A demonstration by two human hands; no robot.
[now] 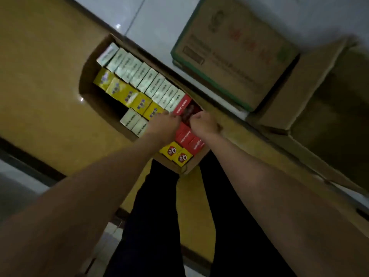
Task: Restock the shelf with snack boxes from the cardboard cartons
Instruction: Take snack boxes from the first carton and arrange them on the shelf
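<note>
An open carton (87,76) of snack boxes is seen on the floor (40,66), just in front of the person's dark-trousered legs (155,216). Both bare arms are stretched down into it.

The left hand (162,124) and right hand (203,122) are met at a red box (182,105) near the carton's far-right wall. The box is raised above its neighbours and tilted. It is gripped from both sides: left fingers (171,115) curled at its near-left edge, right fingers (194,116) curled at its near-right edge. Exact finger contact can't be told, as the view is blurred.

Inside the carton, a row of pale green boxes (139,74) is packed along the far wall, w/ a row of yellow boxes (123,92) beside it. Two more pale boxes (132,121) are set at the near-left edge, touching the left wrist. More red boxes (188,139) and two yellow boxes w/ a red logo (176,153) are packed at the near-right corner, by the legs.

A closed carton w/ green trim (229,56) is stood beyond on white tiles. An open carton (309,92) w/ flaps up is seen at right; its inside is too dark to read.
</note>
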